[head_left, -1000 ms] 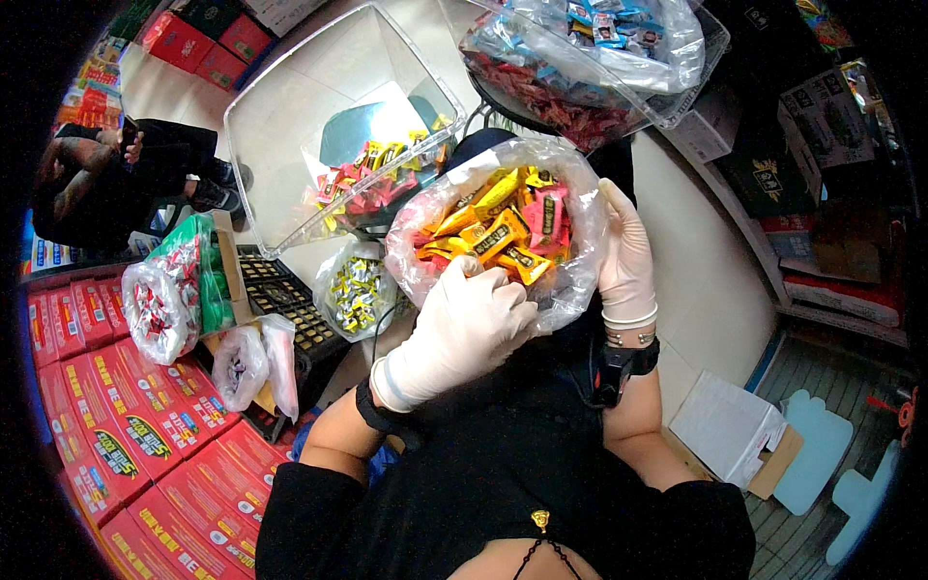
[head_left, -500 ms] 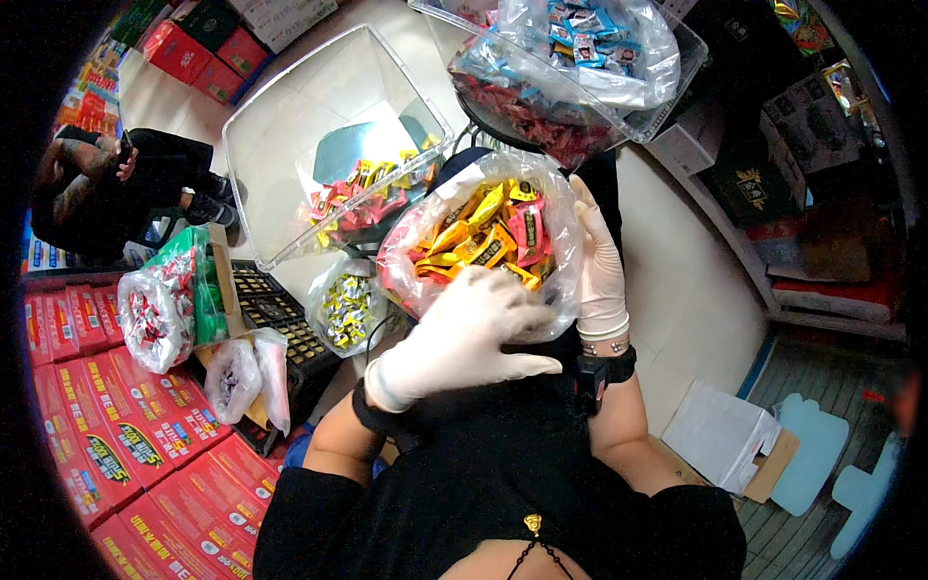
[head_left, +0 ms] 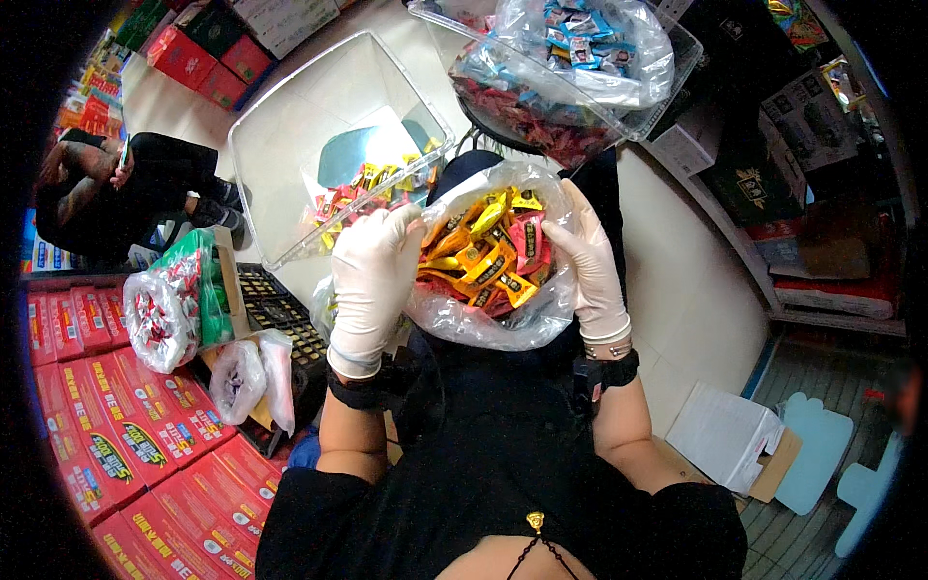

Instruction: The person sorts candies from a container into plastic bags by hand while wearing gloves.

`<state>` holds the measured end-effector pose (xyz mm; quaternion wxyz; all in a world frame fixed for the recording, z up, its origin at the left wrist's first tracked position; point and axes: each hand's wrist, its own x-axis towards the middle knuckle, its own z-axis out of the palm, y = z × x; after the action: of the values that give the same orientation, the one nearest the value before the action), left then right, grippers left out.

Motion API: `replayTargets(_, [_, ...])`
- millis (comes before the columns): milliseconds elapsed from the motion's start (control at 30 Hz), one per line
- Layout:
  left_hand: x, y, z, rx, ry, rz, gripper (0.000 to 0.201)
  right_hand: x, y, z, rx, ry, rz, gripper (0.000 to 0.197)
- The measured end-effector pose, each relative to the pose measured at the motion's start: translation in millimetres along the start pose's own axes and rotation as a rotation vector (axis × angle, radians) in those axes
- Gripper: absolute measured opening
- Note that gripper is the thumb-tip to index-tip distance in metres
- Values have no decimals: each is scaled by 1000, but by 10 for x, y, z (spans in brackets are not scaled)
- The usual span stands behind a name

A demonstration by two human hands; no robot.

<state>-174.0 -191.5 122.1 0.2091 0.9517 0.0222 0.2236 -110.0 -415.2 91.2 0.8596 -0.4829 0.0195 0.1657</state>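
A clear plastic bag (head_left: 522, 333) sits open on my lap, filled with wrapped candies (head_left: 483, 256) in orange, yellow and red. White gloves cover both hands. My left hand (head_left: 372, 275) has its fingers curled closed at the bag's left rim. On the opposite side, my right hand (head_left: 592, 271) grips the rim, its thumb inside over the candies and its other fingers mostly hidden behind the plastic. Just beyond my left hand stands a clear bin (head_left: 253, 184) with loose red and yellow candies at its bottom.
Another clear bin (head_left: 619, 135) at the far right holds red packets and a bag of blue-wrapped candies (head_left: 580, 39). Left are a black crate (head_left: 275, 304), a bag of red-and-white candies (head_left: 159, 319) and stacked red boxes (head_left: 135, 416). A seated person (head_left: 126, 193) is far left.
My left hand has moved from over the bag's near side leftward and up to its left rim, and its fingers have closed. My right thumb now lies over the right rim.
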Motion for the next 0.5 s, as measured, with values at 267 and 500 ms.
replayTargets(267, [17, 182, -219, 170, 311, 155, 23, -79, -26, 18, 83, 12, -52, 58])
replayTargets(500, [134, 2, -385, 40, 158, 14, 26, -2, 45, 50, -24, 47, -76, 54])
